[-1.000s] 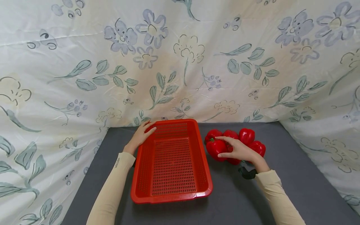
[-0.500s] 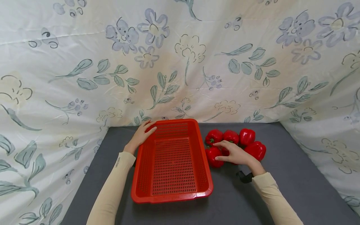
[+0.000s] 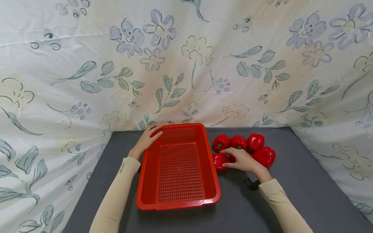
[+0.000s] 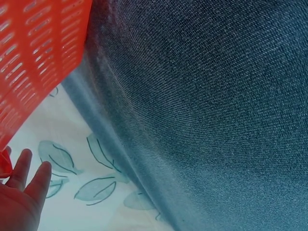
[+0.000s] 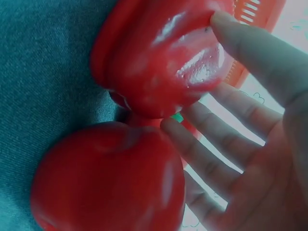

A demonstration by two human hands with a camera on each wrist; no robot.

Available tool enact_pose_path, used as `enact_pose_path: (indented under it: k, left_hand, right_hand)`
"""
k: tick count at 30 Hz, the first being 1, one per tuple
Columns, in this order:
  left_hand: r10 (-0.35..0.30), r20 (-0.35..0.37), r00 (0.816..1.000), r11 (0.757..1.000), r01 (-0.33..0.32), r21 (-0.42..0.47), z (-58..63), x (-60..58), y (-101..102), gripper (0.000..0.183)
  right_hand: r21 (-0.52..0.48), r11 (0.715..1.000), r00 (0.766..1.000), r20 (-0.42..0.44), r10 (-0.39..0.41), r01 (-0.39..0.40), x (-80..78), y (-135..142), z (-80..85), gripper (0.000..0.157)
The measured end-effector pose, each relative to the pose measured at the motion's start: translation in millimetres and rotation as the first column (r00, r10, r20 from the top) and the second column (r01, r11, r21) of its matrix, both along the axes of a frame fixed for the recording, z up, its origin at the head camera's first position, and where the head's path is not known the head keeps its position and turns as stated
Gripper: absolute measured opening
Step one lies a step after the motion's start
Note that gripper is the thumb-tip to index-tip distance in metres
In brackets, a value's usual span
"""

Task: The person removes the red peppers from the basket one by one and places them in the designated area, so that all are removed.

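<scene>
My left hand [image 3: 147, 139] grips the upper left rim of a red plastic basket [image 3: 178, 206], its thumb on the inner side. In the left wrist view, a few fingers [image 4: 36, 185] show below the slotted basket wall [image 4: 38, 53]. My right hand [image 3: 242, 159] holds a red bell pepper [image 3: 219, 161] between thumb and fingers, close to the basket's right side. The right wrist view shows the thumb on this bell pepper [image 5: 168, 53] and fingertips at its lower edge. A second bell pepper [image 5: 110, 178] lies beside those fingers.
Several more red bell peppers [image 3: 255, 141] are grouped behind and to the right of my right hand on the dark grey table [image 3: 309, 181]. One is partly hidden by that hand. Flowered cloth [image 3: 198, 74] hangs behind the table and along its sides.
My right hand has moved slightly left and down with the bell pepper, which has tipped and now lies lower, among the others. The left hand and basket have stayed put.
</scene>
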State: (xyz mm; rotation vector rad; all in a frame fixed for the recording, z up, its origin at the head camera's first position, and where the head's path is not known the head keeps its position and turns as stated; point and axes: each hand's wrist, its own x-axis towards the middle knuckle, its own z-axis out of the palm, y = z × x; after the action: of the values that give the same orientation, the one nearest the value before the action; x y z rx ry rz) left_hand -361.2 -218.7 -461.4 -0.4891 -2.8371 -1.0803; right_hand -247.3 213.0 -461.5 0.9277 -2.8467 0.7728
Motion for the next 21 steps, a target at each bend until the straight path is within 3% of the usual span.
enact_pose_path:
  k: [12, 21]
  left_hand:
    - [-0.031, 0.011, 0.999, 0.997, 0.032, -0.074, 9.0, 2.5, -0.8, 0.061]
    - [-0.044, 0.014, 0.999, 0.992, 0.045, -0.118, 13.8, -0.7, -1.3, 0.059]
  right_hand:
    - [0.009, 0.999, 0.998, 0.034, 0.044, -0.044, -7.6, 3.2, 5.6, 0.055]
    - [0.014, 0.999, 0.993, 0.109, 0.046, -0.048, -19.3, 9.2, 17.6, 0.053]
